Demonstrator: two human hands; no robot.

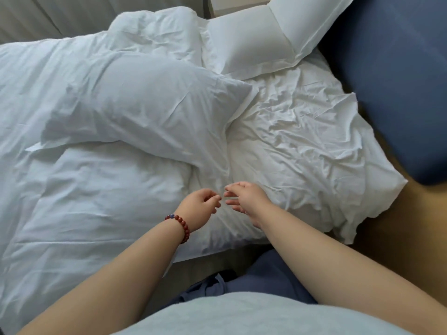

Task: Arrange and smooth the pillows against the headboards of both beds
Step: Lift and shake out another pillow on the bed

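As the hands nearly touch, a pillow lies rumpled

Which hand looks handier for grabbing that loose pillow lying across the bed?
Left, narrowly. The left hand hovers open just short of the loose pillow, which stretches away to its side. The right hand, also open, hangs over the crumpled sheet, nearer the blue headboard.

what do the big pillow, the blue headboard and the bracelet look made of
Big pillow: white woven fabric, probably cotton, matte, finely creased.
Blue headboard: looks upholstered in matte cloth, with soft rounded edges; exact fabric unclear.
Bracelet: glossy reddish-brown round beads, perhaps stone or wood, with one bluish bead.
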